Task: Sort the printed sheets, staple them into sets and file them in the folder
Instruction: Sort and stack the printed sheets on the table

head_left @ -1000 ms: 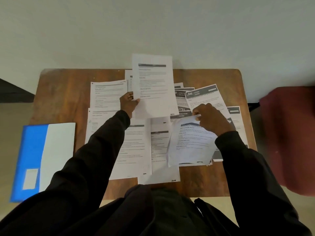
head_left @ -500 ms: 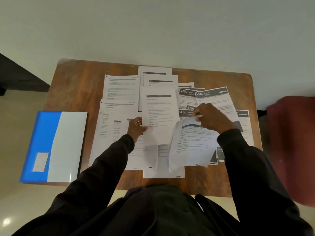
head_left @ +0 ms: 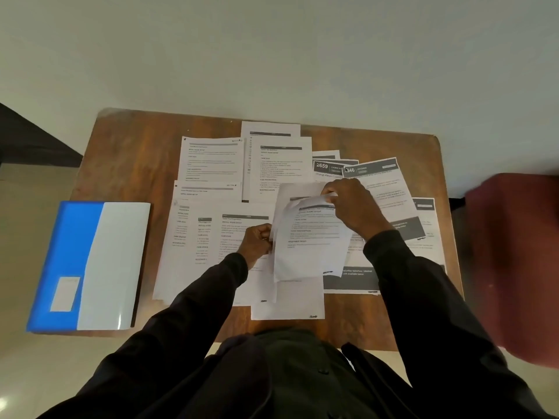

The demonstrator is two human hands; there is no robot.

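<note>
We logged the left hand [head_left: 257,241] pinching the sheet [head_left: 311,249] by its left edge, right hand [head_left: 354,207] fingers curled over its top (bent there); folder [head_left: 90,261] lay at the table's [head_left: 136,152] left edge.

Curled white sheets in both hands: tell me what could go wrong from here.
1. The right hand bends the curled white printed sheets at the top edge while the left hand grips their side; they may crease.
2. The black left sleeve lies over loose overlapping sheets on the brown wooden table; pulling back could drag them out of order.
3. The blue and white folder seems to overhang the table's left edge; a nudge might tip it.
</note>
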